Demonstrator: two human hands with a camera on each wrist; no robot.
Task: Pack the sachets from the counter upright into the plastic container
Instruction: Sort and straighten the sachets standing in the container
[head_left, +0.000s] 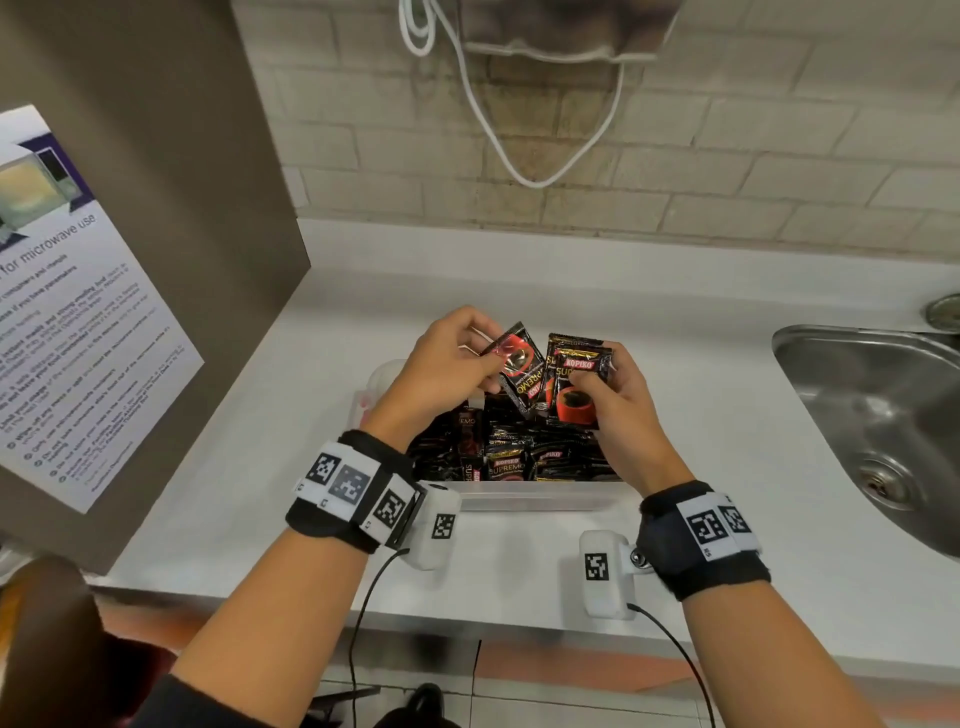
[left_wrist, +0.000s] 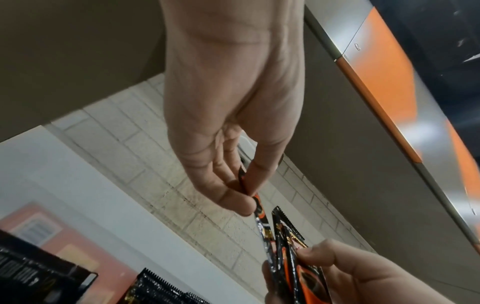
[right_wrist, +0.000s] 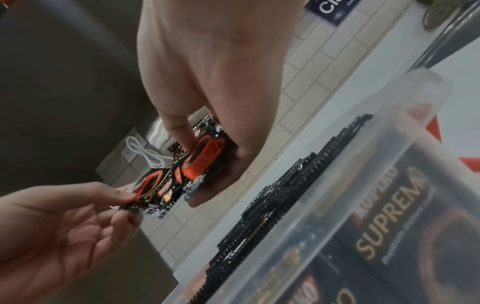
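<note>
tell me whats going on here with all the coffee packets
A person is packing coffee sachets into a clear plastic container on a white counter beside a sink. The left hand pinches one sachet, tilted with its print upside down, above the container. The right hand holds a few more sachets upright. The container already holds many packed sachets.

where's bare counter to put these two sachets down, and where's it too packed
Bare counter lies between the plastic container and the sink, behind the container up to the brick wall, and left of it toward the brown panel. The container itself is crowded with sachets; the left hand and right hand hover over it.
</note>
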